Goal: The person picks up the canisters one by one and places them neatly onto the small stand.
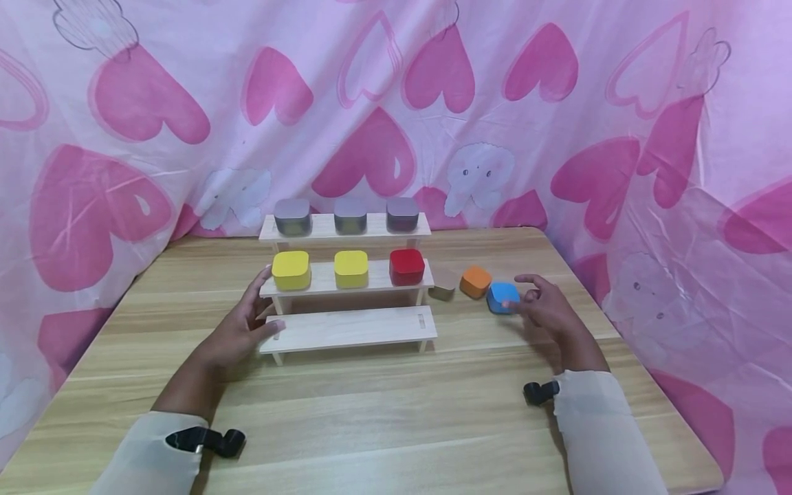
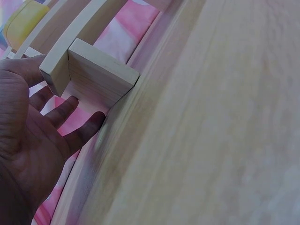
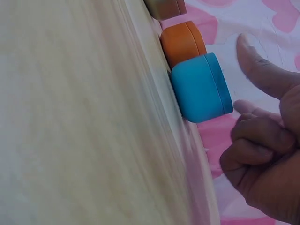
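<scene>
A three-tier wooden display rack (image 1: 353,330) stands on the table. At its left end, my left hand (image 1: 238,333) has the thumb over the lowest tier and the index finger at the middle tier's edge. In the left wrist view, the other fingers (image 2: 86,133) spread loosely beside the rack's leg. A blue rounded-square box (image 3: 201,89), with a seam like a lid's, sits right of the rack. My right hand (image 1: 547,309) hovers close beside it, thumb and index finger apart, other fingers bent. An orange box (image 1: 475,282) adjoins the blue one, near a beige box (image 1: 442,291).
Three grey boxes (image 1: 350,216) stand on the top tier. The middle tier bears two yellow boxes (image 1: 351,269) and a red box (image 1: 406,268). Pink heart-print cloth (image 1: 365,151) hangs behind and to the right of the wooden table (image 1: 396,419).
</scene>
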Tool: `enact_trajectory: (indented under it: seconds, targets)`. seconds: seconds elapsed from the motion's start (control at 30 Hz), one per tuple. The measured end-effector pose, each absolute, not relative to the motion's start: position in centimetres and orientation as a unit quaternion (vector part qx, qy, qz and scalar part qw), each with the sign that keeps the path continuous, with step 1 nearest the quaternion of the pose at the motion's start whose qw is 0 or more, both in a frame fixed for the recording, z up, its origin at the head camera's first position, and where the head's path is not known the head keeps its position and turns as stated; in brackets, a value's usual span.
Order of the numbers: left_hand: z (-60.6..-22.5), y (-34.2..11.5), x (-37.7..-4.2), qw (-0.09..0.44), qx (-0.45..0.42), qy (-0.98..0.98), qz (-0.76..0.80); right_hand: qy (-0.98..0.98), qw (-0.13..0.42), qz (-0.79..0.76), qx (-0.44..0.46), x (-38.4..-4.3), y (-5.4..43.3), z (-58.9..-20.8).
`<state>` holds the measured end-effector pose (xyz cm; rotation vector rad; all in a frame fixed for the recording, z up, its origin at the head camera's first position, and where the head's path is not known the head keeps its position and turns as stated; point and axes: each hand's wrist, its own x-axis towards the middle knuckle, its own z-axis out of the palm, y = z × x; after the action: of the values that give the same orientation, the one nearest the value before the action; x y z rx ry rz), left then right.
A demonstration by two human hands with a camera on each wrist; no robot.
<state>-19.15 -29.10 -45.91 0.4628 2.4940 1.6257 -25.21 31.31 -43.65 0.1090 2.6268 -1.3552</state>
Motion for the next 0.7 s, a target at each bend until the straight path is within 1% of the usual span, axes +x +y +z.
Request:
enact_trajectory:
  seconds: [0.27, 0.47, 0.57, 0.7]
  targets:
    - [-45.9, -29.1, -19.2, 0.06, 0.154, 0.829, 0.535, 0.886, 0.132, -0.445, 0.017, -25.7, 32.3, -44.7]
    - [-46.0, -29.1, -19.2, 0.06, 0.154, 0.825, 0.54, 0.866, 0.165, -0.471, 0.034, -25.8, 32.5, -45.2]
    - [-46.0, -29.1, -19.2, 0.061, 0.153, 0.823, 0.544, 0.857, 0.171, -0.485, 0.04, -25.9, 32.6, -45.3]
    - [-45.9, -29.1, -19.1, 0.059, 0.156, 0.823, 0.543, 0.855, 0.172, -0.489, 0.025, -26.1, 32.6, -45.4]
